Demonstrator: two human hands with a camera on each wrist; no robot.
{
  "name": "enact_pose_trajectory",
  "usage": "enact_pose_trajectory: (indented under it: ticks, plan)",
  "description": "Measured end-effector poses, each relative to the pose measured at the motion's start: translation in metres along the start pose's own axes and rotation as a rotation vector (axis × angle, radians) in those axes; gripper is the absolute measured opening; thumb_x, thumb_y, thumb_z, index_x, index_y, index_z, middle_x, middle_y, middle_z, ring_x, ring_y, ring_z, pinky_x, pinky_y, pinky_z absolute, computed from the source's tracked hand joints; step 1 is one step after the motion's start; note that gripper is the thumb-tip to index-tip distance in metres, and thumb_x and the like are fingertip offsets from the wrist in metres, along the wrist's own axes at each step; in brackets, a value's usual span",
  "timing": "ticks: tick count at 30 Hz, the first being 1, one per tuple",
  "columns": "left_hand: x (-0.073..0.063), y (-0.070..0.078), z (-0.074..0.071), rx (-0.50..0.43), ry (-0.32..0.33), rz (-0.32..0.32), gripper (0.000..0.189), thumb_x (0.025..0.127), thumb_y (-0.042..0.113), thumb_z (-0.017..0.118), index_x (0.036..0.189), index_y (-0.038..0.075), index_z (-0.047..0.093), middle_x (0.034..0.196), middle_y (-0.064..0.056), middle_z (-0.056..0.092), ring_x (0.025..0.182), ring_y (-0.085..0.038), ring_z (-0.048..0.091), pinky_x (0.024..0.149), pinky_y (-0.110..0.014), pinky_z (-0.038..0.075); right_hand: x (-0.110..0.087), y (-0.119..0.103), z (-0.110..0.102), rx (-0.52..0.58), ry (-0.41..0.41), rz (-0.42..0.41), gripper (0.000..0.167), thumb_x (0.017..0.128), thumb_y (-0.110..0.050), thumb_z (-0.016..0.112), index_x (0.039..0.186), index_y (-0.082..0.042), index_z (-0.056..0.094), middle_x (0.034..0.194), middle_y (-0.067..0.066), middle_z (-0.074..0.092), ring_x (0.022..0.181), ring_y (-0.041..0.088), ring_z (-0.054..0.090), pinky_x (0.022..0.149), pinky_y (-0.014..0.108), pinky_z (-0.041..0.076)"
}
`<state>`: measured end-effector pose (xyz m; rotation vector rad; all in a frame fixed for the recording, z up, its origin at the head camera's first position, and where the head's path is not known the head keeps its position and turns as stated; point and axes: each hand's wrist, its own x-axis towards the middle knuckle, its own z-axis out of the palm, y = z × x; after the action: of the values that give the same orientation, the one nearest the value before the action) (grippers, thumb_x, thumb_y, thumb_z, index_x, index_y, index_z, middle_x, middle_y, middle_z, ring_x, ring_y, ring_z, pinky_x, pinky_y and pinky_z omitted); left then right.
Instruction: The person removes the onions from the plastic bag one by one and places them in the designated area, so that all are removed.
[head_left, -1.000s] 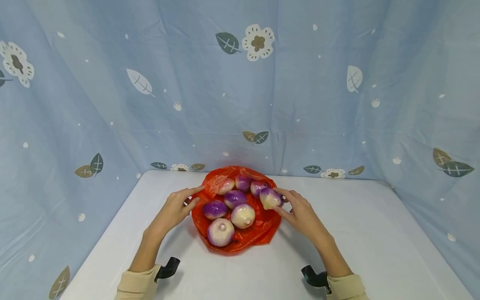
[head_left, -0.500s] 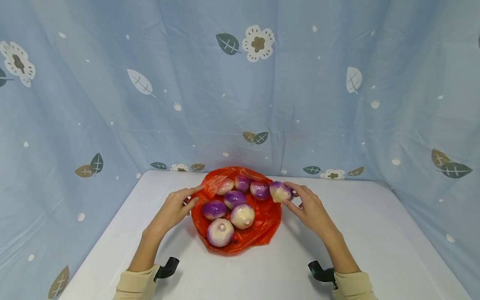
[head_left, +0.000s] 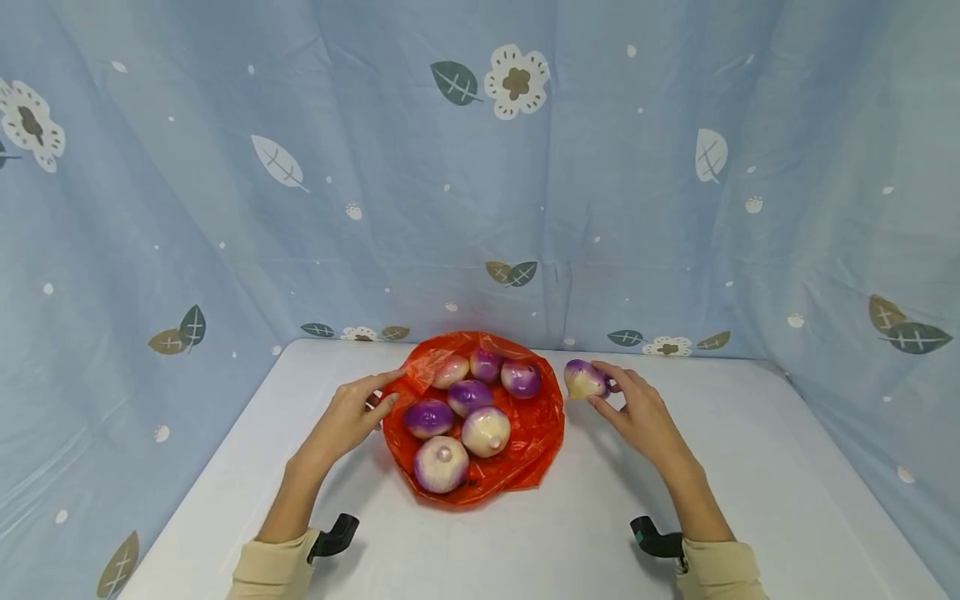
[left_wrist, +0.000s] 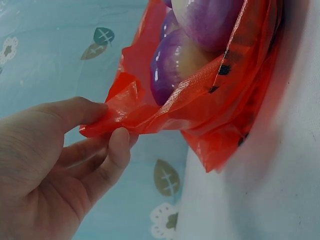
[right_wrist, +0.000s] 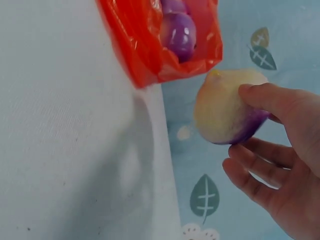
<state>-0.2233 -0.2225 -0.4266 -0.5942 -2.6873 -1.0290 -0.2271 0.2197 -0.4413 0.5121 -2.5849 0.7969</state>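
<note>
My right hand point(head_left: 633, 412) pinches a glossy purple-and-white onion point(head_left: 585, 380) between thumb and fingers, held in the air just right of a red plastic bag point(head_left: 536, 450). In the right wrist view, the onion point(right_wrist: 227, 107) shows its cream side and a small yellowish nub. On the other side, my left hand point(head_left: 347, 421) pinches the bag's left rim; the left wrist view shows the film point(left_wrist: 122, 107) between thumb and fingers. Several more onions point(head_left: 442, 464) sit inside the open bag, some purple side up, others pale side up.
A white table point(head_left: 480, 550) lies under the bag. Behind and at both sides hangs a blue curtain point(head_left: 600, 167) printed with leaves and flowers. Black wrist mounts point(head_left: 336, 536) stick out near both sleeves.
My right hand has carried the onion rightward, from over the bag's right part to outside its rim. The left hand stays at the bag's left rim.
</note>
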Motion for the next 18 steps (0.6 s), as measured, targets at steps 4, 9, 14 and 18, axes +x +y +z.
enact_pose_trajectory:
  ticks: [4, 9, 14, 18]
  plan:
    - [0.000, 0.001, 0.000, -0.017, -0.017, -0.038, 0.041, 0.094, 0.012, 0.064, 0.135, 0.015, 0.060, 0.112, -0.012, 0.070, 0.071, -0.010, 0.064, 0.055, -0.016, 0.054, 0.000, 0.007, 0.002, -0.002, -0.005, 0.012, 0.056, 0.086, -0.021, 0.076, 0.137, -0.011, 0.053, 0.110, 0.013, 0.066, 0.097, 0.029, 0.064, 0.073, 0.044, 0.061]
    - [0.001, 0.001, 0.002, -0.034, -0.011, -0.052, 0.042, 0.094, 0.010, 0.064, 0.136, 0.014, 0.059, 0.105, -0.014, 0.070, 0.071, -0.012, 0.065, 0.054, -0.016, 0.054, -0.002, 0.016, 0.007, -0.026, 0.022, -0.018, 0.055, 0.084, -0.019, 0.077, 0.134, -0.008, 0.055, 0.107, 0.015, 0.067, 0.092, 0.029, 0.065, 0.078, 0.049, 0.059]
    - [0.001, 0.000, 0.001, -0.040, 0.003, -0.052, 0.042, 0.093, 0.009, 0.065, 0.135, 0.012, 0.059, 0.103, -0.015, 0.071, 0.069, -0.012, 0.065, 0.053, -0.016, 0.054, -0.003, 0.020, 0.010, -0.031, 0.004, -0.001, 0.055, 0.084, -0.019, 0.077, 0.134, -0.008, 0.055, 0.108, 0.016, 0.067, 0.093, 0.031, 0.065, 0.081, 0.051, 0.058]
    - [0.001, 0.001, 0.001, -0.042, 0.004, -0.057, 0.042, 0.093, 0.008, 0.065, 0.135, 0.012, 0.059, 0.104, -0.015, 0.071, 0.070, -0.012, 0.065, 0.054, -0.016, 0.054, -0.004, 0.023, 0.012, -0.041, -0.019, 0.031, 0.055, 0.085, -0.019, 0.077, 0.134, -0.007, 0.055, 0.109, 0.017, 0.067, 0.093, 0.032, 0.065, 0.082, 0.052, 0.058]
